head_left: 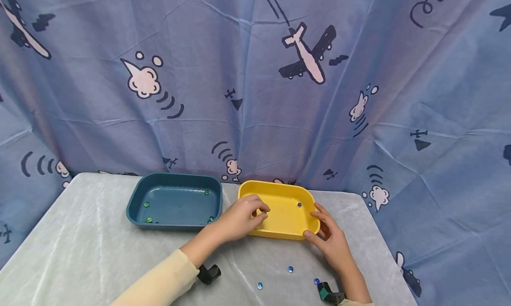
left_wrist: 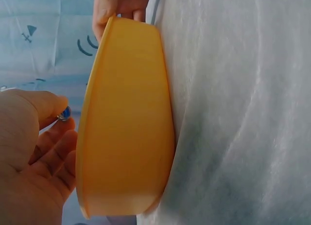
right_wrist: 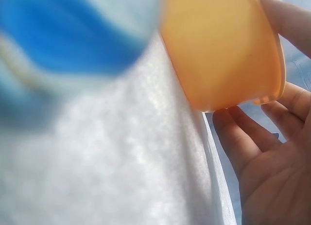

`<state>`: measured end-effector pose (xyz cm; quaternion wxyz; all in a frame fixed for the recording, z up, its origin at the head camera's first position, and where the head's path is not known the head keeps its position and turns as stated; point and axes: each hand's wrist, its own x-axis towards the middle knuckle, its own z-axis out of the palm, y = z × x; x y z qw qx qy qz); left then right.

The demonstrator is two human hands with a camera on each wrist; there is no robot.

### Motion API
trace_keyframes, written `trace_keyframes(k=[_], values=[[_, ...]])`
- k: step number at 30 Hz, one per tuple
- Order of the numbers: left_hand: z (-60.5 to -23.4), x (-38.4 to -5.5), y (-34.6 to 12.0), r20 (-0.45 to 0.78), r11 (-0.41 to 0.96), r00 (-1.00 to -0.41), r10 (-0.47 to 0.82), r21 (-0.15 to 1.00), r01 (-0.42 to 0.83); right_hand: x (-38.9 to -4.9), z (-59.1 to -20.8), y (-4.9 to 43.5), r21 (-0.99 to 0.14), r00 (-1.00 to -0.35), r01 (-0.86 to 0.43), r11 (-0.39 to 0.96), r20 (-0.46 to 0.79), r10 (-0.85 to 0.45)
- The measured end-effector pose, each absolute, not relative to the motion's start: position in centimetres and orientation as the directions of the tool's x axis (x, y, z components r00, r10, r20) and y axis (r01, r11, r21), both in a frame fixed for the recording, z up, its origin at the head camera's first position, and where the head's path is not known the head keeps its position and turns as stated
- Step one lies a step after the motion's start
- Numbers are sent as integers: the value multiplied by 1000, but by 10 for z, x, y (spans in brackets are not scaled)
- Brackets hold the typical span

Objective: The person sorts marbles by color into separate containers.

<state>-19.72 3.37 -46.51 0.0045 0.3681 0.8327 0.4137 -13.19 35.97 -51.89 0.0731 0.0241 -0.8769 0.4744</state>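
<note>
My left hand (head_left: 239, 218) is over the left part of a yellow tray (head_left: 281, 215), pinching a blue glass marble (left_wrist: 65, 113) between thumb and forefinger. In the left wrist view that marble is just outside the tray's rim line, with the other fingers loosely bent below. My right hand (head_left: 334, 241) grips the tray's right end, thumb at the front corner and fingers around the far side. One blue marble (head_left: 299, 204) lies inside the yellow tray, near its right end.
Left of the yellow tray stands a dark teal tray (head_left: 179, 208) with several green marbles (head_left: 147, 204) near its edges. Three loose blue marbles (head_left: 290, 269) lie on the grey cloth-covered table (head_left: 80, 253) in front. A blue patterned curtain (head_left: 191, 75) hangs behind.
</note>
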Motion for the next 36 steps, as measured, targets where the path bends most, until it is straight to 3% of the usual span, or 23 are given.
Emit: trace_keyframes(k=[36], values=[[-462, -201, 28, 291, 405, -726, 622, 675, 617, -131, -515, 356, -842, -991, -94, 531, 131, 34]])
